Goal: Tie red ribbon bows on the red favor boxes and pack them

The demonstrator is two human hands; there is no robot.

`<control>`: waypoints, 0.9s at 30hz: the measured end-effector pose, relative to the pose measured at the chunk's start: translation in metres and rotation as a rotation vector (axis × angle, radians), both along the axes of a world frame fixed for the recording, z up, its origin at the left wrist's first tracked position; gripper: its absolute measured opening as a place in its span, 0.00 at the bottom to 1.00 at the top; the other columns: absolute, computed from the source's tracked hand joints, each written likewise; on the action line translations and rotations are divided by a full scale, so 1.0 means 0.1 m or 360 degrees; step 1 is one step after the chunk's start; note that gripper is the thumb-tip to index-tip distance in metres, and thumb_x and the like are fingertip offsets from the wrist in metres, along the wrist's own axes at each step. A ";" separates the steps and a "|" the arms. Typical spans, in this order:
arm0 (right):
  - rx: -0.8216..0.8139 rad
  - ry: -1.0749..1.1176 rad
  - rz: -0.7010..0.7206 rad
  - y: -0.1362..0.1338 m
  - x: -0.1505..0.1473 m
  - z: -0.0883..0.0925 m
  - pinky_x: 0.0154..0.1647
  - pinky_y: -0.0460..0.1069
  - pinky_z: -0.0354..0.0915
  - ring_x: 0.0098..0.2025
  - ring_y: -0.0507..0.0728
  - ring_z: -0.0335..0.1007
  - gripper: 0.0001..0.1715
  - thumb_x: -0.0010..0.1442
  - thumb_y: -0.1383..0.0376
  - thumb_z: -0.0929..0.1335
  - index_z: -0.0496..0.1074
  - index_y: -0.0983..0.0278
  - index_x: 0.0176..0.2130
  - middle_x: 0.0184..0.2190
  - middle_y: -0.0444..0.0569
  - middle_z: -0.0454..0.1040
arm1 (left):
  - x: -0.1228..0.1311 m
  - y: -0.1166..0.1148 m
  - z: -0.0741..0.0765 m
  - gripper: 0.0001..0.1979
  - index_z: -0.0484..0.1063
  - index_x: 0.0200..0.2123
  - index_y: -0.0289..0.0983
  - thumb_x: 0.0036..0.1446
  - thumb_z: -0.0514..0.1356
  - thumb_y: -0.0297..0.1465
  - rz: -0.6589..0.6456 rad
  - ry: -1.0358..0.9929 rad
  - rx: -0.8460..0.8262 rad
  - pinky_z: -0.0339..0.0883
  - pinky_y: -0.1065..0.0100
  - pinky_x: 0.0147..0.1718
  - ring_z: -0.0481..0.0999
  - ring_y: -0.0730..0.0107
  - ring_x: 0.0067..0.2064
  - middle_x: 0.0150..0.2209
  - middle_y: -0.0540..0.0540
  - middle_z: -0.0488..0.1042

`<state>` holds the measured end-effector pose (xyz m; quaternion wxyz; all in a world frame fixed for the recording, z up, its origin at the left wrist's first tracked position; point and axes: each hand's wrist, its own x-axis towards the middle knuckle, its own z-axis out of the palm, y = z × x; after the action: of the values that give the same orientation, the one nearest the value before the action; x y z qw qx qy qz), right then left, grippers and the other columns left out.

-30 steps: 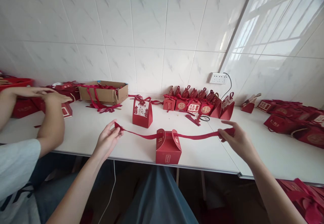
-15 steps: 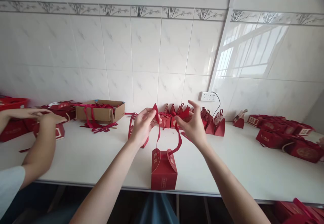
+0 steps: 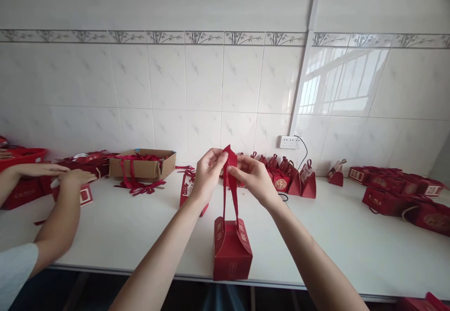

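A red gift box [image 3: 232, 254] with gold print stands upright at the table's front edge, its curved top flaps leaning together. Two lengths of red ribbon [image 3: 224, 198] rise from between the flaps to my hands. Near the ribbon's top, my left hand [image 3: 210, 170] pinches it between thumb and fingers. My right hand [image 3: 251, 175] grips the ribbon from the other side, close against the left. Behind my left wrist stands another red box [image 3: 186, 190], partly hidden by my arm.
Several small red boxes [image 3: 308, 182] stand by the wall behind my hands. A cardboard box [image 3: 142, 168] of red ribbons lies to the left, near a co-worker's arms [image 3: 59, 208]. Red boxes [image 3: 383, 201] are grouped at right. A socket strip [image 3: 289, 142] is on the wall.
My right hand has come left to meet my left hand at the ribbon. The two ribbon lengths now run close together and straighter. The view has tilted up slightly.
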<state>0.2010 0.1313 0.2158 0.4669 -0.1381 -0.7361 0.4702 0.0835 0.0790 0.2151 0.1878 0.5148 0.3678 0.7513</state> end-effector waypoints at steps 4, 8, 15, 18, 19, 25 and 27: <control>0.0016 -0.0103 0.0104 -0.03 -0.03 -0.02 0.23 0.45 0.57 0.22 0.48 0.59 0.22 0.46 0.53 0.73 0.72 0.66 0.35 0.20 0.39 0.66 | -0.02 0.01 0.03 0.11 0.70 0.29 0.37 0.52 0.62 0.40 -0.0046 0.0104 -0.0137 0.62 0.73 0.32 0.68 0.74 0.32 0.29 0.51 0.69; 0.0141 -0.0157 -0.0126 -0.08 -0.04 -0.05 0.20 0.44 0.52 0.20 0.48 0.55 0.16 0.50 0.55 0.70 0.68 0.65 0.24 0.17 0.39 0.63 | -0.06 0.01 -0.13 0.12 0.71 0.40 0.39 0.55 0.59 0.39 0.0060 0.0052 -0.0108 0.63 0.70 0.40 0.70 0.68 0.43 0.40 0.46 0.71; 0.0208 -0.0159 -0.0409 -0.01 -0.01 -0.06 0.20 0.45 0.51 0.20 0.48 0.53 0.15 0.52 0.57 0.68 0.65 0.64 0.22 0.16 0.39 0.61 | 0.00 -0.20 -0.75 0.11 0.67 0.41 0.39 0.51 0.58 0.29 0.0144 0.0498 -0.0366 0.66 0.68 0.34 0.71 0.70 0.33 0.33 0.49 0.72; 0.0209 -0.0151 -0.0410 0.03 -0.01 -0.07 0.22 0.45 0.55 0.21 0.50 0.58 0.14 0.53 0.57 0.67 0.67 0.64 0.23 0.18 0.40 0.63 | 0.04 -0.21 -0.84 0.06 0.67 0.36 0.39 0.56 0.56 0.33 0.0231 0.0525 -0.0429 0.62 0.71 0.27 0.69 0.72 0.27 0.28 0.50 0.70; 0.0212 -0.0133 -0.0413 0.04 -0.01 -0.08 0.22 0.45 0.56 0.21 0.50 0.59 0.13 0.53 0.57 0.67 0.68 0.64 0.26 0.19 0.41 0.64 | 0.04 -0.20 -0.85 0.06 0.67 0.33 0.38 0.58 0.55 0.35 0.0241 0.0488 -0.0422 0.61 0.71 0.26 0.67 0.73 0.25 0.25 0.51 0.68; 0.0261 0.0050 -0.0560 0.00 0.08 -0.11 0.19 0.45 0.57 0.21 0.50 0.60 0.22 0.53 0.60 0.67 0.62 0.62 0.48 0.23 0.39 0.64 | 0.02 -0.12 -0.83 0.17 0.59 0.23 0.38 0.58 0.53 0.42 -0.0019 0.0049 -0.0428 0.53 0.72 0.20 0.57 0.78 0.19 0.21 0.54 0.59; 0.0337 0.0047 -0.0578 -0.06 0.09 -0.10 0.18 0.45 0.55 0.19 0.49 0.58 0.22 0.54 0.62 0.66 0.60 0.60 0.49 0.22 0.37 0.62 | 0.04 -0.13 -0.79 0.16 0.59 0.23 0.38 0.58 0.53 0.41 -0.0063 0.0085 -0.0478 0.51 0.72 0.19 0.56 0.79 0.19 0.21 0.54 0.60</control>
<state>0.2103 0.1256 0.2060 0.5667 -0.2116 -0.7375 0.3003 0.0872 0.0658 0.1360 0.2677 0.5078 0.4708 0.6700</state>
